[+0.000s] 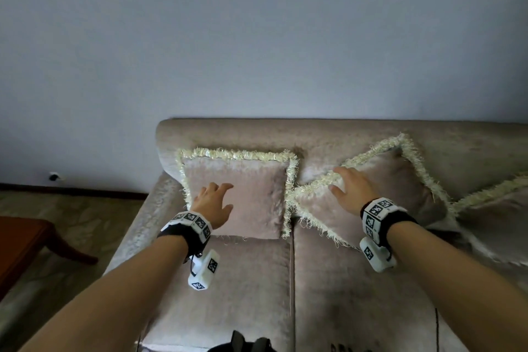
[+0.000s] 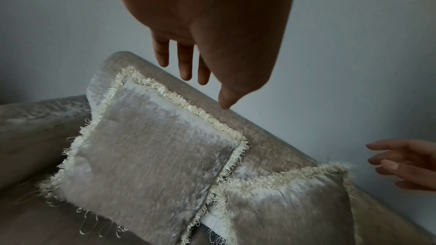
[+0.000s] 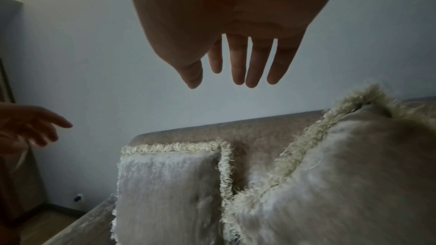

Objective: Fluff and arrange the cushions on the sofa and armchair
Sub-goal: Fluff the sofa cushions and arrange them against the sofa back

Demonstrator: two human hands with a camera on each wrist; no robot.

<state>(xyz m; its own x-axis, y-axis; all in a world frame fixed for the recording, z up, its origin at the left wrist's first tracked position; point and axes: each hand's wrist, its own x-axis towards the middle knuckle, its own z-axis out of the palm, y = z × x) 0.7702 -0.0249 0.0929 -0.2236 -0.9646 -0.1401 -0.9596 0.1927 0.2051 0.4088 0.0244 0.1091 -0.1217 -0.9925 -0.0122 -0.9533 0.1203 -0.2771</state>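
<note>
Two beige velvet cushions with cream fringe lean on the sofa back. The left cushion stands square and upright. The right cushion sits tilted on one corner. My left hand hovers in front of the left cushion, fingers straight and spread, holding nothing. My right hand is over the upper left edge of the right cushion, fingers straight; in the right wrist view they are apart from it.
A third fringed cushion lies at the right edge of the sofa. The seat cushions in front are bare. A dark wooden table stands on the floor to the left. A plain wall rises behind.
</note>
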